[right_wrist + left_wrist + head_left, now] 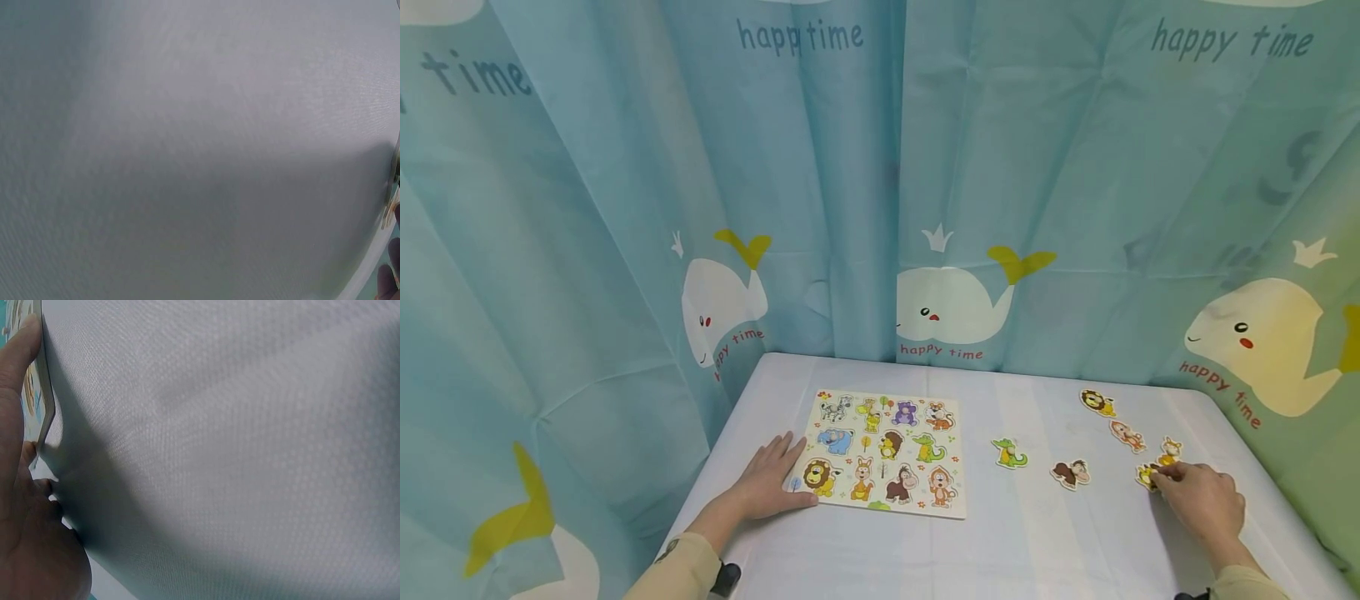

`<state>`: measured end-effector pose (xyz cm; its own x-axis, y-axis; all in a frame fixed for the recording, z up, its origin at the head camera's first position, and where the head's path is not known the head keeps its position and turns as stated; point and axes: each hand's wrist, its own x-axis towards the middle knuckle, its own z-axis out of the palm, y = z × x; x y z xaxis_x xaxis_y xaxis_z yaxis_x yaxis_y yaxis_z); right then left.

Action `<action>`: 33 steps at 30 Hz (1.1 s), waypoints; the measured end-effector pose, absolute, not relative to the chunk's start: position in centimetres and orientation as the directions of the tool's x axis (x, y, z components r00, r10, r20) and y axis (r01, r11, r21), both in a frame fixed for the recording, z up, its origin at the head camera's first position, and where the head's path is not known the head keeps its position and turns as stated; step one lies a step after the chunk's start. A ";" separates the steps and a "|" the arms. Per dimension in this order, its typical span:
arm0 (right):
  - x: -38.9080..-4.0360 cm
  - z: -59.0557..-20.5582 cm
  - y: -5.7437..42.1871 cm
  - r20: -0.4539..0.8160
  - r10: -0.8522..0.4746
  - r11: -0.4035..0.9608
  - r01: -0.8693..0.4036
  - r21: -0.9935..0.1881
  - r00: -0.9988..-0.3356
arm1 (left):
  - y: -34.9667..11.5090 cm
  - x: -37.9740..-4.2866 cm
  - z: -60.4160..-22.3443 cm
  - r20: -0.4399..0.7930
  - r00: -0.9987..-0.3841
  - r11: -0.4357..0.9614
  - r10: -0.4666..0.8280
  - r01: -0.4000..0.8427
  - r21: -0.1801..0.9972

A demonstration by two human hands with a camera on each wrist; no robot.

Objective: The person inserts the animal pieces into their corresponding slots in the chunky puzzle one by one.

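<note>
A flat puzzle board point(914, 509) with several printed animals lies on the table. My left hand point(771, 479) rests at its left side with the fingers extended. The thumb touches the board's near left corner; in the left wrist view, the left hand point(25, 506) lies along the board's edge. Over at the right, my right hand point(1208, 502) pinches a yellow animal puzzle piece point(1146, 477), partly hidden by the fingertips. Just behind it lies an orange animal piece point(1170, 451). The right wrist view catches only fingertips and piece edges at its right border.
More loose puzzle pieces lie right of the board: a crocodile piece point(1011, 454), a gorilla piece point(1071, 474), a monkey piece point(1127, 436) and a lion piece point(1098, 403). A white cloth covers the table point(1000, 550). Blue curtains point(850, 167) with whales hang behind it.
</note>
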<state>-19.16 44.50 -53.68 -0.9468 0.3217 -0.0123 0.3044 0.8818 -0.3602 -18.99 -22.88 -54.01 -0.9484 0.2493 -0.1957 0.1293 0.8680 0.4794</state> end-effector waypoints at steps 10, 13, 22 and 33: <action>-19.1 -53.7 44.5 0.018 0.295 0.897 0.270 -0.350 -0.955 | -22.8 -19.0 -54.0 -0.209 -0.948 0.871 0.239 0.114 0.477; -19.0 -53.6 44.3 0.042 0.292 0.900 0.260 -0.351 -0.955 | -22.8 -19.0 -54.0 -0.211 -0.948 0.872 0.239 0.114 0.477; -19.9 -52.6 42.6 0.093 0.252 0.906 0.201 -0.371 -0.963 | -22.8 -19.0 -54.0 -0.211 -0.949 0.874 0.235 0.111 0.473; -20.8 -52.0 39.0 0.221 0.150 0.934 0.064 -0.351 -0.964 | -22.8 -19.1 -54.1 -0.216 -0.948 0.874 0.232 0.106 0.474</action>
